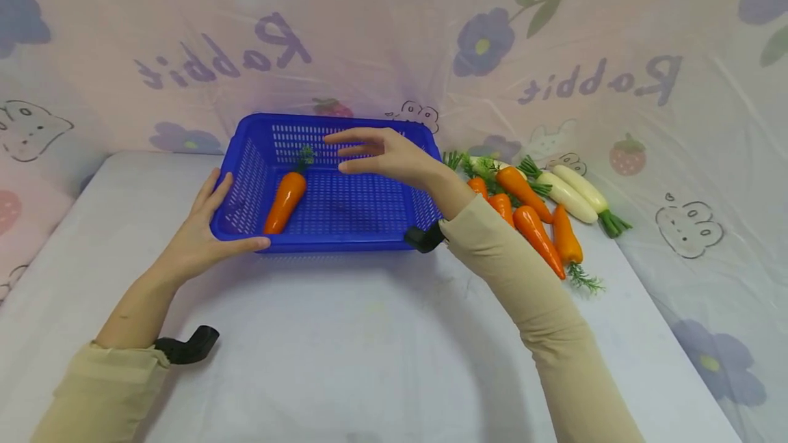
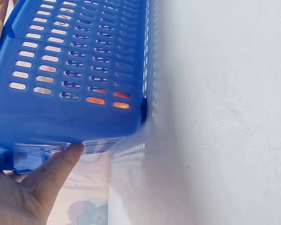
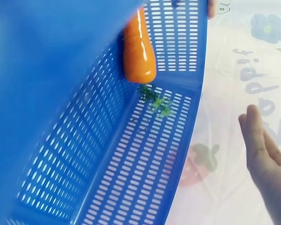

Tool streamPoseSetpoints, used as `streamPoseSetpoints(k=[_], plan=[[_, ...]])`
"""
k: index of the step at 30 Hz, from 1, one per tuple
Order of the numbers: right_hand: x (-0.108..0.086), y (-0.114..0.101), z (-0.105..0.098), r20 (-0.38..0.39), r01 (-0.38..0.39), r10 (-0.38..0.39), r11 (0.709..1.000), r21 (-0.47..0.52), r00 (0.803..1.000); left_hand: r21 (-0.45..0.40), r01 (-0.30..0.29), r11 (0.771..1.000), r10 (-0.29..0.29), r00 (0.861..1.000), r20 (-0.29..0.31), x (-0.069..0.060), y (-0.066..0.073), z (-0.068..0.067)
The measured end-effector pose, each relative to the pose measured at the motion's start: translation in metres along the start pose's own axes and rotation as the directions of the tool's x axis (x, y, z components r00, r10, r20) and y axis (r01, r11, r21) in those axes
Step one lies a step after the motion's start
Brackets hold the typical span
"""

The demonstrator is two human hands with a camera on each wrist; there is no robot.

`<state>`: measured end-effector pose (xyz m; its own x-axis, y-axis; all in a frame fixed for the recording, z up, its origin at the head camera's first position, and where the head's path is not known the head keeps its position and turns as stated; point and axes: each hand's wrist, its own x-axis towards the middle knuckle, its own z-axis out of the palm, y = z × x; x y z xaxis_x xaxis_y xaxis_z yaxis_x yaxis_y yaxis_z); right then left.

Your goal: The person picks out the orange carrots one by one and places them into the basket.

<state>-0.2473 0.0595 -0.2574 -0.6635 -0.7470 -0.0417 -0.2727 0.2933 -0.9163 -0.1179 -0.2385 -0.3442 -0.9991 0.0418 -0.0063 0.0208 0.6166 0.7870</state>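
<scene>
A blue plastic basket with slotted walls sits on the table. One orange carrot with a green top lies inside it, toward the left. My left hand holds the basket's near left corner, its thumb along the front rim and the fingers against the left side. In the left wrist view, a finger presses on the basket's outer wall. Above the basket's right half hovers my right hand, fingers apart and loosely bent, with nothing in them.
Right of the basket lies a pile of several orange carrots and white radishes with green tops. A printed cloth hangs behind the white table. Black wrist mounts sit on both forearms.
</scene>
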Motion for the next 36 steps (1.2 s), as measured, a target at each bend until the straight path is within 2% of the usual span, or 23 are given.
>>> streamPoseSetpoints(k=[7, 17, 30, 36], plan=[[-0.011, 0.007, -0.004, -0.087, 0.085, -0.082, 0.996, 0.031, 0.993, 0.022, 0.011, 1.000, -0.011, 1.000, 0.005, -0.001, 0.001, -0.003], [-0.026, 0.020, -0.008, -0.221, 0.165, -0.148, 0.985, 0.057, 0.964, 0.011, 0.008, 1.000, -0.008, 1.000, 0.013, 0.001, -0.002, -0.002], [-0.041, 0.038, -0.017, -0.318, 0.183, -0.162, 0.983, 0.035, 0.934, 0.027, 0.007, 1.000, -0.007, 1.000, 0.006, 0.001, -0.002, -0.001], [-0.050, 0.049, -0.021, -0.376, 0.185, -0.159, 0.982, 0.033, 0.913, 0.030, -0.001, 1.000, 0.001, 1.000, 0.009, 0.002, -0.001, 0.000]])
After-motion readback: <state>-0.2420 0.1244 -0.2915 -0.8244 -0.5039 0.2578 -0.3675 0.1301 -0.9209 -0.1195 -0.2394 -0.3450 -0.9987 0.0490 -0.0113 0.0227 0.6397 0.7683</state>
